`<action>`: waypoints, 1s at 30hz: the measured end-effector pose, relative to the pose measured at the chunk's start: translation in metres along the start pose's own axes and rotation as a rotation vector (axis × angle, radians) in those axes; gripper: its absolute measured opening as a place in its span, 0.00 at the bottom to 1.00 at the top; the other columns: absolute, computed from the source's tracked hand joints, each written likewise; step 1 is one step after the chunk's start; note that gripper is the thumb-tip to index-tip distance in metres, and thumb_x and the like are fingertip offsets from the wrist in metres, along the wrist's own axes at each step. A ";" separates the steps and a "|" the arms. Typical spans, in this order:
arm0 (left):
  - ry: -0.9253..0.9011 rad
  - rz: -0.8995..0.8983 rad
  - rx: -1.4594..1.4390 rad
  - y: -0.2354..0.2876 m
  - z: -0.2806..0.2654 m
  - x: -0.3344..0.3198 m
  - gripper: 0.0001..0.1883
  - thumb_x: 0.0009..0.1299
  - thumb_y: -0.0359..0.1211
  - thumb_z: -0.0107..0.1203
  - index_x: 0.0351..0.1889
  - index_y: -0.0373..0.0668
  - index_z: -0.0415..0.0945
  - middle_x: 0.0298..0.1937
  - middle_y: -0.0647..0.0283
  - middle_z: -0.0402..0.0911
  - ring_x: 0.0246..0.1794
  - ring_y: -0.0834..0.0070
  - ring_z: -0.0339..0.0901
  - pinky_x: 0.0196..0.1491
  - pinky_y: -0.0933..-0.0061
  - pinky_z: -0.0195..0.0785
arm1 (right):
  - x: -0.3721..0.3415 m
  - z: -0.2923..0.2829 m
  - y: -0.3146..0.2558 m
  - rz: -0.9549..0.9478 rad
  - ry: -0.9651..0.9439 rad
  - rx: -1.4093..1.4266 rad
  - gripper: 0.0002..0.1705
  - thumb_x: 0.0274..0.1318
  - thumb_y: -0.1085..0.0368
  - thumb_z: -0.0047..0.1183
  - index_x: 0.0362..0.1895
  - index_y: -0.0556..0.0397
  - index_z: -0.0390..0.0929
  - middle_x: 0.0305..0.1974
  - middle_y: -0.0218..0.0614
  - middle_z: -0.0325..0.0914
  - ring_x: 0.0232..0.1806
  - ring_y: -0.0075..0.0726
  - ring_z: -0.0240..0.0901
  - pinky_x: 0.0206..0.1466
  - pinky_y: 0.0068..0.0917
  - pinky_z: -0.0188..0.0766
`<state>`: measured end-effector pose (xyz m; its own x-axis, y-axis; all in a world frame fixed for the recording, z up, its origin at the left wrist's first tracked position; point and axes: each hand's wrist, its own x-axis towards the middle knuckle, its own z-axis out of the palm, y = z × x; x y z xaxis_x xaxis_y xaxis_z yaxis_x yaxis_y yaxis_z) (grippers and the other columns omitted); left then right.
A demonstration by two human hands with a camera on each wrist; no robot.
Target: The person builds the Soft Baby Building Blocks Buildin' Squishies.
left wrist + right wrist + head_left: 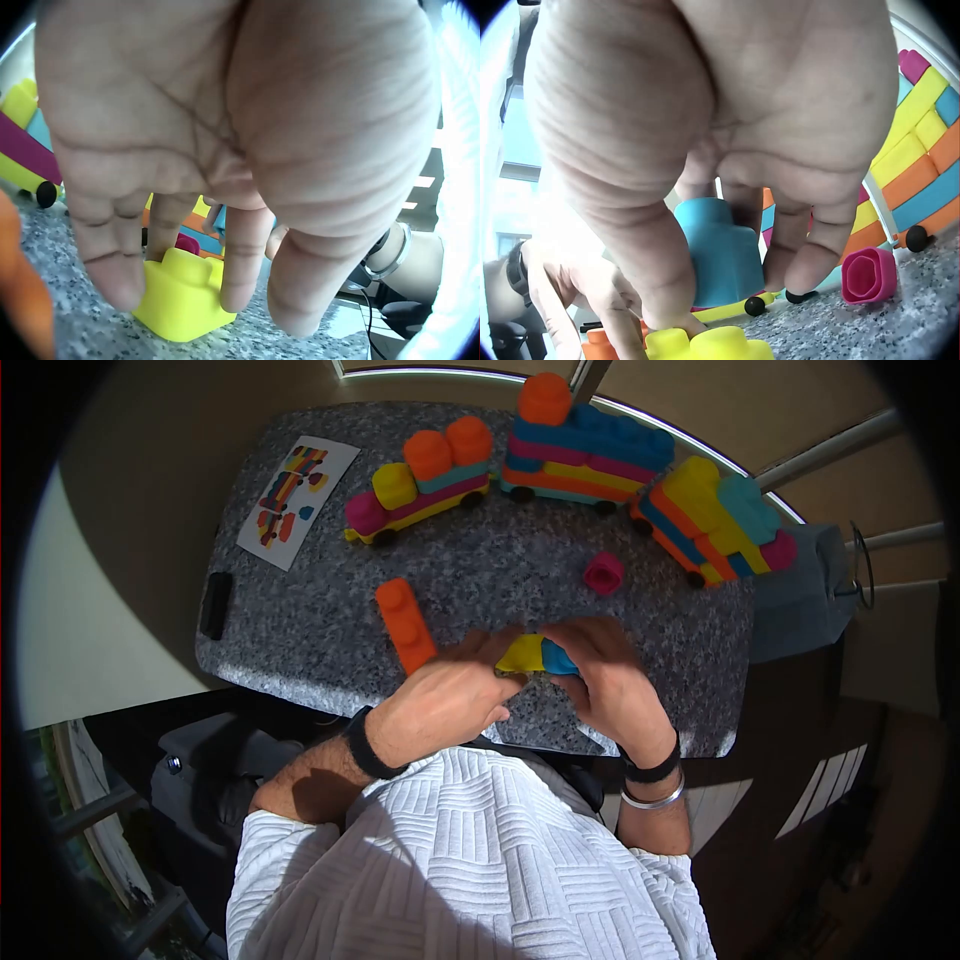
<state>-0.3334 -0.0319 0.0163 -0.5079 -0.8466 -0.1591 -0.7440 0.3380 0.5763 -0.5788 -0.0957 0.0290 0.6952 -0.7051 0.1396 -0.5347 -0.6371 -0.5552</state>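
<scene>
My left hand [445, 695] holds a yellow toy building block [520, 654] near the table's front edge, fingers on its far side and thumb on the near side. In the left wrist view the block's raised studs [187, 262] show between the fingers. Against its right end in the head view is a blue block [558, 657], pinched between the thumb and fingers of my right hand [615, 685]. The blue block [724, 251] has its stud upward in the right wrist view. A long orange block [400, 615] lies just left of my left hand.
A small magenta block [603, 573] lies beyond my right hand. Along the back stand three wheeled block vehicles: a small one [425, 490], a middle one [585, 455] and a right one [705, 525]. A picture card [298, 500] and a black object [215, 605] lie at left on the speckled table [300, 620].
</scene>
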 end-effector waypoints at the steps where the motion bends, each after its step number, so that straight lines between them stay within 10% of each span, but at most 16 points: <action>1: 0.003 -0.005 0.001 0.000 0.000 -0.002 0.24 0.70 0.38 0.76 0.64 0.46 0.89 0.84 0.44 0.69 0.76 0.46 0.76 0.72 0.50 0.80 | 0.000 0.009 0.002 0.006 0.005 -0.049 0.39 0.47 0.80 0.76 0.68 0.52 0.83 0.62 0.43 0.84 0.64 0.57 0.80 0.68 0.48 0.81; 13: 0.050 0.043 0.065 -0.006 0.013 -0.008 0.29 0.71 0.40 0.76 0.69 0.43 0.85 0.87 0.38 0.63 0.74 0.44 0.79 0.70 0.51 0.82 | 0.002 0.035 -0.003 0.078 0.000 -0.210 0.37 0.46 0.82 0.73 0.64 0.53 0.82 0.59 0.43 0.81 0.62 0.56 0.80 0.63 0.47 0.84; 22: 0.087 0.013 0.115 -0.005 0.017 -0.009 0.31 0.68 0.40 0.77 0.70 0.45 0.85 0.88 0.41 0.64 0.74 0.51 0.81 0.70 0.56 0.83 | 0.015 0.000 0.020 0.180 -0.114 0.237 0.32 0.54 0.74 0.77 0.64 0.51 0.80 0.55 0.49 0.85 0.54 0.63 0.86 0.55 0.48 0.84; 30: 0.050 0.029 0.087 -0.008 0.020 -0.009 0.32 0.69 0.38 0.76 0.71 0.41 0.84 0.90 0.37 0.59 0.80 0.46 0.76 0.73 0.55 0.82 | 0.037 -0.020 0.082 0.160 0.322 -0.186 0.17 0.50 0.69 0.71 0.43 0.52 0.80 0.44 0.44 0.85 0.49 0.56 0.85 0.48 0.46 0.79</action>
<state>-0.3313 -0.0188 -0.0028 -0.5093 -0.8545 -0.1022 -0.7652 0.3952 0.5083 -0.6062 -0.1806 0.0046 0.4258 -0.8428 0.3291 -0.7225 -0.5357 -0.4372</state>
